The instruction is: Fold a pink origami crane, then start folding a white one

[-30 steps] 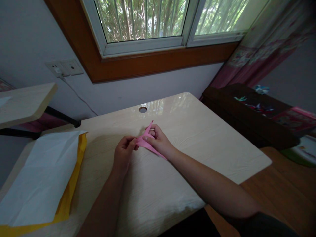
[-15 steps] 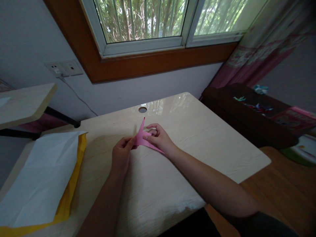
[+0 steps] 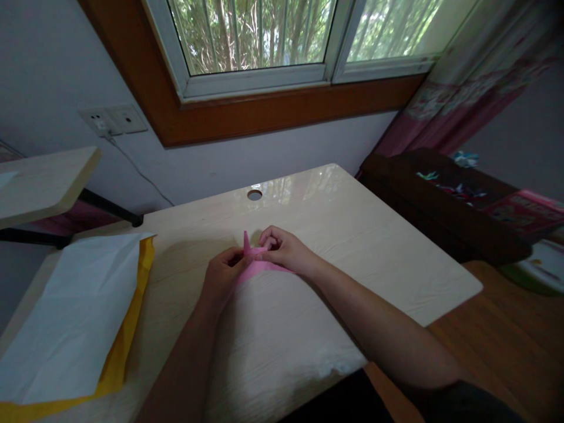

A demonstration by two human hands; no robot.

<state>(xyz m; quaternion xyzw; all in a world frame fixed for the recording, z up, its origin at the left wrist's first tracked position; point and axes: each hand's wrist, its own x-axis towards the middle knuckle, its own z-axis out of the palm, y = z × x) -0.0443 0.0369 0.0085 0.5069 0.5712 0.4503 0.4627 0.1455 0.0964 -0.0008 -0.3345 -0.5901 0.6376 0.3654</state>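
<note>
Both hands hold one piece of folded pink paper (image 3: 259, 267) just above the middle of the desk. My left hand (image 3: 223, 273) pinches its left side between thumb and fingers. On the other side, my right hand (image 3: 282, 249) grips the paper with the thumb in front and the fingers curled behind. A narrow pink point stands up between the hands, and a wider flap spreads below them toward the right wrist. The fingers cover part of the folds.
White and yellow sheets (image 3: 74, 317) lie on the desk (image 3: 396, 264) at the left, below a raised shelf (image 3: 44, 182). A round cable hole (image 3: 254, 195) is near the back edge. Dark brown furniture (image 3: 423, 194) with small items on top stands at the right.
The paper has turned and tipped in my hands; its upright point is lower and further left. My left hand has shifted slightly right, nearer to my right hand.
</note>
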